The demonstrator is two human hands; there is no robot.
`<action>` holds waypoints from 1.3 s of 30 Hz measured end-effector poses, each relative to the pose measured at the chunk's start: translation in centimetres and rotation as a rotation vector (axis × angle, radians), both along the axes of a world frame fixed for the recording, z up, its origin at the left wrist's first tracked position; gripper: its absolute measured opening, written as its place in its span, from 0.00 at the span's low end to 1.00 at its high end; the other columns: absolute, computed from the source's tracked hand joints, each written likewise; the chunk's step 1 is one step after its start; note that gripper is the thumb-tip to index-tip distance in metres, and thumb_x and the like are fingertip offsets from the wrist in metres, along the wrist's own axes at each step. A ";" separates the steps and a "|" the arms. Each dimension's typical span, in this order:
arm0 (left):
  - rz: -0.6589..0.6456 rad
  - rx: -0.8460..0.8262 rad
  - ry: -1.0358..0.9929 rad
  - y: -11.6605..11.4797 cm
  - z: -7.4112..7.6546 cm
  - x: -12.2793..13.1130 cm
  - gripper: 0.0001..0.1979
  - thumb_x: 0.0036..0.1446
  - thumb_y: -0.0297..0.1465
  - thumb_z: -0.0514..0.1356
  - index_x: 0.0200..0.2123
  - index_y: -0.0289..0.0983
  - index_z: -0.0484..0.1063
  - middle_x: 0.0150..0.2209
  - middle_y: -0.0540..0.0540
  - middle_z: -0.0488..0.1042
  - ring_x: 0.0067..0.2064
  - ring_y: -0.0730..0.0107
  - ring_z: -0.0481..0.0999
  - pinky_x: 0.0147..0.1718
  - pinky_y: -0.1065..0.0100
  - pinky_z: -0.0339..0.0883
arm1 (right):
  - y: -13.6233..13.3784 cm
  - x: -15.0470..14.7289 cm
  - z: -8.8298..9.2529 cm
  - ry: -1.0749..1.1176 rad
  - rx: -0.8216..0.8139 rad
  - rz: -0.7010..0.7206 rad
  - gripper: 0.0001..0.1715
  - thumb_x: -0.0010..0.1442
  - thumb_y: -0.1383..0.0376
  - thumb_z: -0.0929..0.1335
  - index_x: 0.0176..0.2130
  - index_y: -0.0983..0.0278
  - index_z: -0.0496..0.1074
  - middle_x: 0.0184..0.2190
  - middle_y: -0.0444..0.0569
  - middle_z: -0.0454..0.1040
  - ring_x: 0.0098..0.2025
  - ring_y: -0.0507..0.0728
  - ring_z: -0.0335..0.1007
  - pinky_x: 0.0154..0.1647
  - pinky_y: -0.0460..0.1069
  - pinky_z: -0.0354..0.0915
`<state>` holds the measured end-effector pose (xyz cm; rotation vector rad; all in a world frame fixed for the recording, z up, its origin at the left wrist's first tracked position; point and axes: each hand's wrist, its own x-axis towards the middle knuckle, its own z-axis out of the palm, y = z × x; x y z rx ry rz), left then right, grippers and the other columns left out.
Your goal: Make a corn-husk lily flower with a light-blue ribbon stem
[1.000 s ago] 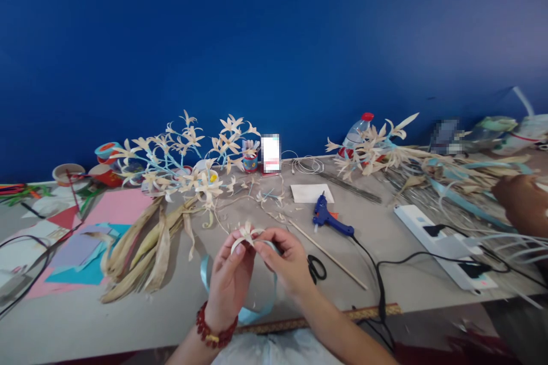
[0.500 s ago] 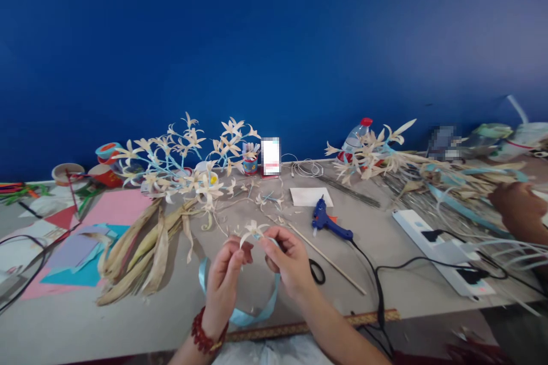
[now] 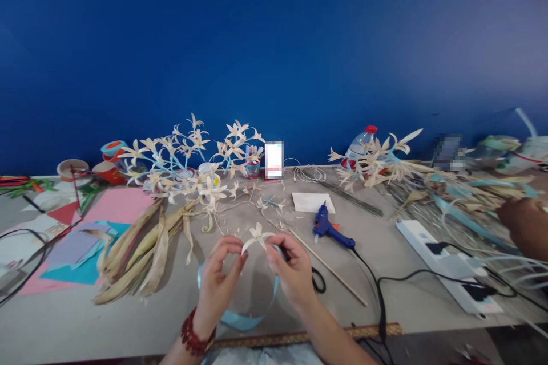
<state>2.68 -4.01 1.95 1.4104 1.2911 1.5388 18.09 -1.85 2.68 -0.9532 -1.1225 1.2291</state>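
Note:
My right hand [image 3: 293, 268] pinches a small cream corn-husk flower [image 3: 257, 234] near its base, together with the end of a light-blue ribbon. The ribbon [image 3: 242, 320] hangs in a wide loop below both hands. My left hand [image 3: 218, 274], above a red bead bracelet [image 3: 194, 332], has its thumb and forefinger close together at the drooping left petal. The flower's underside is partly hidden by the fingers. Beside my right wrist lies a black scissor handle [image 3: 319, 280].
A blue glue gun [image 3: 329, 225] lies right of a thin stick [image 3: 329, 268]. Dried husks [image 3: 145, 256], coloured paper [image 3: 115, 205] and finished flower stems [image 3: 192, 145] occupy the left. At right are a white power strip [image 3: 445, 268], cables and another person's hand [image 3: 522, 228].
My left hand has shifted slightly left, with its fingers less curled, so more of the flower shows. The flower stands more upright in my right hand. The view has tilted slightly.

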 end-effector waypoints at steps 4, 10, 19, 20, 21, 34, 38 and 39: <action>-0.030 -0.061 -0.322 0.1 0.1 1.3 0.05 0.52 0.30 0.66 0.34 0.39 0.79 0.41 0.44 0.75 0.46 0.60 0.72 0.46 0.67 0.63 | 0.0 -0.2 0.3 -0.086 0.065 -0.033 0.08 0.54 0.60 0.71 0.30 0.63 0.74 0.23 0.43 0.70 0.25 0.51 0.61 0.25 0.45 0.59; -0.109 -0.215 -0.747 0.8 -0.2 2.7 0.09 0.45 0.30 0.71 0.33 0.41 0.81 0.39 0.48 0.76 0.44 0.68 0.73 0.46 0.71 0.64 | 0.1 -0.1 0.6 -0.094 0.123 0.008 0.06 0.56 0.62 0.70 0.30 0.63 0.74 0.25 0.44 0.74 0.28 0.53 0.66 0.31 0.47 0.63; -0.219 -0.250 -0.845 0.8 0.7 2.9 0.08 0.45 0.28 0.71 0.33 0.39 0.80 0.35 0.49 0.78 0.41 0.70 0.77 0.45 0.72 0.67 | -0.3 -0.4 0.0 0.085 -0.009 0.108 0.15 0.55 0.55 0.72 0.27 0.62 0.71 0.24 0.44 0.70 0.25 0.52 0.62 0.24 0.45 0.57; -0.214 -0.248 -0.848 0.8 0.7 2.9 0.09 0.45 0.29 0.71 0.33 0.39 0.80 0.35 0.49 0.78 0.41 0.70 0.77 0.45 0.71 0.68 | -0.3 -0.5 0.0 0.090 -0.021 0.114 0.15 0.54 0.54 0.72 0.27 0.62 0.70 0.22 0.43 0.68 0.23 0.51 0.60 0.22 0.45 0.55; -0.211 -0.244 -0.849 0.8 0.6 2.9 0.09 0.45 0.29 0.71 0.34 0.39 0.80 0.35 0.49 0.78 0.41 0.70 0.77 0.45 0.71 0.68 | -0.4 -0.5 0.0 0.092 -0.033 0.119 0.16 0.54 0.54 0.72 0.27 0.62 0.70 0.21 0.42 0.66 0.22 0.50 0.57 0.21 0.44 0.53; -0.111 -0.202 -0.870 0.6 0.4 3.2 0.10 0.43 0.29 0.73 0.31 0.39 0.80 0.36 0.48 0.80 0.41 0.70 0.78 0.44 0.73 0.69 | -0.3 -0.5 0.5 0.026 0.047 0.070 0.10 0.56 0.60 0.71 0.28 0.63 0.70 0.23 0.41 0.70 0.24 0.50 0.61 0.26 0.44 0.59; -0.124 -0.224 -0.937 0.3 0.7 3.8 0.14 0.42 0.28 0.73 0.35 0.41 0.79 0.36 0.48 0.81 0.39 0.71 0.79 0.42 0.73 0.71 | -0.4 -0.5 0.5 -0.118 0.195 -0.014 0.05 0.58 0.64 0.69 0.31 0.62 0.72 0.29 0.45 0.76 0.32 0.54 0.71 0.35 0.47 0.64; -0.130 -0.236 -0.952 0.3 0.8 4.0 0.14 0.42 0.28 0.73 0.36 0.41 0.79 0.37 0.47 0.81 0.39 0.71 0.79 0.42 0.73 0.71 | -0.4 -0.5 0.5 -0.163 0.238 -0.028 0.03 0.58 0.65 0.69 0.32 0.62 0.72 0.30 0.46 0.77 0.33 0.54 0.72 0.36 0.47 0.65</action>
